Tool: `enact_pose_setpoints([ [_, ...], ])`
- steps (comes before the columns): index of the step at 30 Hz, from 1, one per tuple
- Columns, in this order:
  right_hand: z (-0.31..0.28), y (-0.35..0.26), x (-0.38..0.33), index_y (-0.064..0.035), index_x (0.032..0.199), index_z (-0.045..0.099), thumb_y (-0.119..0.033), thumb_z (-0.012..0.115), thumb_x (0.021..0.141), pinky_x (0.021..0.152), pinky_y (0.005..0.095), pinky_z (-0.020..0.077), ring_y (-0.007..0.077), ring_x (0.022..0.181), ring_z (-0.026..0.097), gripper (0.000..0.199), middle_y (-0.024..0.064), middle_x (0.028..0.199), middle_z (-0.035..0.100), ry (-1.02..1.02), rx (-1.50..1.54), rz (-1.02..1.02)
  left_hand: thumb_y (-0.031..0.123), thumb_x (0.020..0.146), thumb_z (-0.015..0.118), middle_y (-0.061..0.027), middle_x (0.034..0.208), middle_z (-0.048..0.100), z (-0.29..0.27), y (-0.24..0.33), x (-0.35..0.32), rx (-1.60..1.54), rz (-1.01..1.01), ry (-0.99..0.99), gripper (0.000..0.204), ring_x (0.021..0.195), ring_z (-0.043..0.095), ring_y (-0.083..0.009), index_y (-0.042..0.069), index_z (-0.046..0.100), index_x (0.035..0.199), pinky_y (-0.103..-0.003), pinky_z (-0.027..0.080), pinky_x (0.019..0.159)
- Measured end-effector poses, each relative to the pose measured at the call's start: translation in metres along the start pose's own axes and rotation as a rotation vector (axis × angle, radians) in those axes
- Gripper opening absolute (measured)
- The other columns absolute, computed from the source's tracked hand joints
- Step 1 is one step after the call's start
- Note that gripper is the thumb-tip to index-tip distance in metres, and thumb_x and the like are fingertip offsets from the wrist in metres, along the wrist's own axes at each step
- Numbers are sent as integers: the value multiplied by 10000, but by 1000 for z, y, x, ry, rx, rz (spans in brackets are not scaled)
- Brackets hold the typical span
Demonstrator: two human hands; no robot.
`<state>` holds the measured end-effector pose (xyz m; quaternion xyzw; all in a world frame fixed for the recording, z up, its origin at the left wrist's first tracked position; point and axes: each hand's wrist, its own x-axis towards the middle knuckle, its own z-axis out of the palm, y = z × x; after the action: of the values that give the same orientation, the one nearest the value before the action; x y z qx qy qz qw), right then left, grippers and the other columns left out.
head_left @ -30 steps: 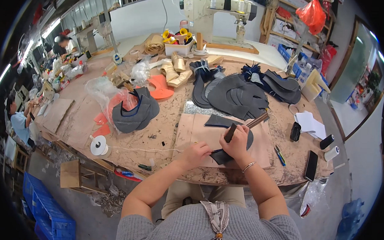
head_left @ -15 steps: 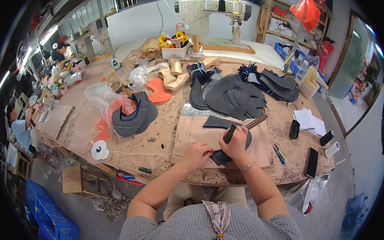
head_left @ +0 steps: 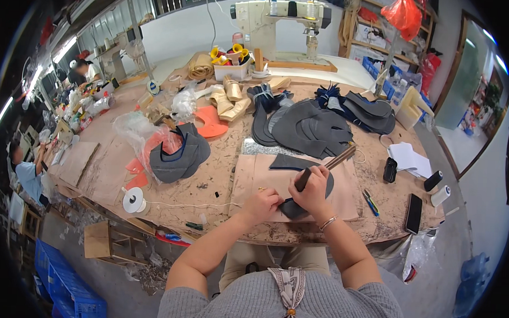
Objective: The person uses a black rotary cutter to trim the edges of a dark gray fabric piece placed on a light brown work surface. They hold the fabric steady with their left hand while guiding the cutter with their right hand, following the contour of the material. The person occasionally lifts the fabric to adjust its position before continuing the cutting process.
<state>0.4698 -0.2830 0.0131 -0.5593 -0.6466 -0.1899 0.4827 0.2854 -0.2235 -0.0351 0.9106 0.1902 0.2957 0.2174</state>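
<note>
Near the tabletop's front edge, the right hand (head_left: 314,189) is clenched around a dark tool handle (head_left: 303,179). A dark leather piece (head_left: 297,208) lies under it. The left hand (head_left: 262,204), fingers curled together, pins the piece's left edge

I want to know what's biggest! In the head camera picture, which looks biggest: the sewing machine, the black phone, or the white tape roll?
1. Sewing machine, though it stands farthest away.
2. Black phone.
3. White tape roll, only slightly smaller-looking than the phone, so that's unsure.
</note>
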Motion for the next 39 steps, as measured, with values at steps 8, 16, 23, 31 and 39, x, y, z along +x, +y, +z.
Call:
enact_pose_setpoints([
  [8, 9, 2, -9, -121, 638, 569, -124, 746, 665, 790, 393, 370, 225, 668, 553, 179, 5, 606, 551, -23, 17, 86, 41, 808, 678, -69, 904, 645, -1, -7, -2, -16, 78, 24, 107, 835, 653, -277, 75, 716, 903, -388, 546, 748],
  [16, 9, -19, -7, -111, 661, 574, -129, 740, 686, 791, 394, 377, 234, 670, 553, 170, 19, 615, 546, 55, -42, -39, 74, 837, 662, -77, 902, 634, 0, 1, -9, -18, 14, 53, 50, 860, 628, -297, 73, 688, 879, -401, 536, 765],
  [23, 16, -14, -9, -108, 661, 574, -123, 733, 691, 789, 392, 378, 234, 667, 552, 163, 20, 609, 549, -34, 66, 18, 31, 800, 671, -83, 924, 635, -7, 2, -13, 39, -6, 26, 126, 876, 634, -294, 60, 697, 920, -395, 537, 774],
  [31, 18, -33, -6, -108, 644, 576, -128, 738, 688, 801, 403, 377, 246, 692, 564, 170, 25, 637, 574, -28, 0, -9, -30, 764, 640, -96, 1000, 646, -7, 6, -24, 68, 41, 49, 257, 948, 628, -298, 56, 718, 994, -395, 522, 835],
  [39, -5, -40, 3, -111, 669, 588, -127, 746, 699, 811, 414, 371, 242, 719, 568, 162, 17, 666, 592, 97, 75, 53, -43, 761, 609, -98, 1012, 655, 0, 2, -35, 37, 33, 146, 260, 927, 615, -292, 13, 716, 991, -397, 515, 829],
])
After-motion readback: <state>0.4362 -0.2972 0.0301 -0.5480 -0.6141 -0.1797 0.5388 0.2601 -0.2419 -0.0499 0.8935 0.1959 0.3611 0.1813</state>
